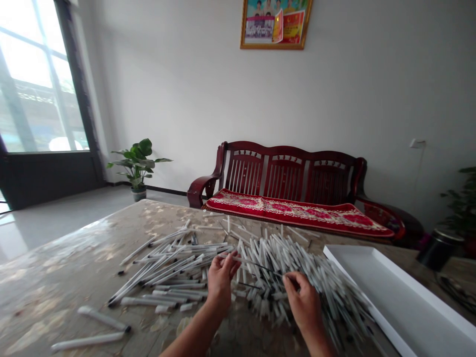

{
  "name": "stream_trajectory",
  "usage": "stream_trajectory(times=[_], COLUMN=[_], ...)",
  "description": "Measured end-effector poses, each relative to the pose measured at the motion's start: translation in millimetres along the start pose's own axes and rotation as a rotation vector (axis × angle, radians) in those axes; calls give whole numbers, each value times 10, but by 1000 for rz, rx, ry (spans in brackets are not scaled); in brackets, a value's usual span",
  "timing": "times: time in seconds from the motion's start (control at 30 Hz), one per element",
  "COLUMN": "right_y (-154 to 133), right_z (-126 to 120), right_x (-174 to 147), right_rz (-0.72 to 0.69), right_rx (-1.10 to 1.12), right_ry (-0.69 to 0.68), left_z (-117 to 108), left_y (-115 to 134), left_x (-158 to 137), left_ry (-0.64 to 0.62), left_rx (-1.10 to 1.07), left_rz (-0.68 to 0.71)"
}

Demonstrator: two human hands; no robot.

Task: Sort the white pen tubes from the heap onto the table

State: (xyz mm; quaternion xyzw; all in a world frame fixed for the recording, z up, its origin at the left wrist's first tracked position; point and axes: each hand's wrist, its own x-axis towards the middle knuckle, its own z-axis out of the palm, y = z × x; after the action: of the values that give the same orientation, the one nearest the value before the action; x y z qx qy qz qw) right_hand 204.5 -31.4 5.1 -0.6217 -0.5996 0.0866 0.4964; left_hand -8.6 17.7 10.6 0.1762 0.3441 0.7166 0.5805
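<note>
A thin pen refill (260,266), pale at its left end and dark along the rest, stretches between my two hands above the heap. My left hand (220,280) pinches its left end. At the other end, the closed thumb and fingers of my right hand (304,302) meet the refill; the exact grip is small to see. Below and behind them spreads a dense heap of translucent white pen barrels (293,253). Left of my left hand lies a looser pile of white pens (167,265) with dark ends. Two separate pens (102,319) rest nearer the front left.
A shallow white box (405,292) stands on the table's right side. The patterned tabletop (74,267) runs left towards a glazed door. Beyond the table are a red wooden bench (286,173) and a potted plant (138,166). A dark cylinder (441,248) sits behind the box.
</note>
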Motion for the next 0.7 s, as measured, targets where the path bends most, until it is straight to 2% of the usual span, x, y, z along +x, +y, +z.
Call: stream_trajectory(times=[0.1, 0.17, 0.23, 0.3, 0.43, 0.5, 0.57, 0.7], right_y=[97, 132, 144, 145, 163, 180, 195, 215], right_z=[-48, -51, -35, -6, 49, 62, 69, 88], right_x=[42, 51, 48, 43, 51, 56, 56, 33], right_rz=[67, 124, 176, 201, 170, 131, 99, 44], right_rx=[-36, -66, -105, -141, -175, -171, -159, -150], right_ry=[55, 114, 164, 170, 83, 60, 55, 72], left_z=[-58, -80, -85, -71, -18, -4, -14, -109], left_y=[87, 104, 82, 29, -93, -105, -52, 238], left_x=[147, 204, 218, 195, 100, 66, 58, 103], left_ry=[136, 172, 149, 69, -184, -266, -275, -159], left_rx=[-16, -18, 11, 112, 415, 570, 767, 1337], left_rz=[89, 140, 180, 216, 289, 341, 416, 623])
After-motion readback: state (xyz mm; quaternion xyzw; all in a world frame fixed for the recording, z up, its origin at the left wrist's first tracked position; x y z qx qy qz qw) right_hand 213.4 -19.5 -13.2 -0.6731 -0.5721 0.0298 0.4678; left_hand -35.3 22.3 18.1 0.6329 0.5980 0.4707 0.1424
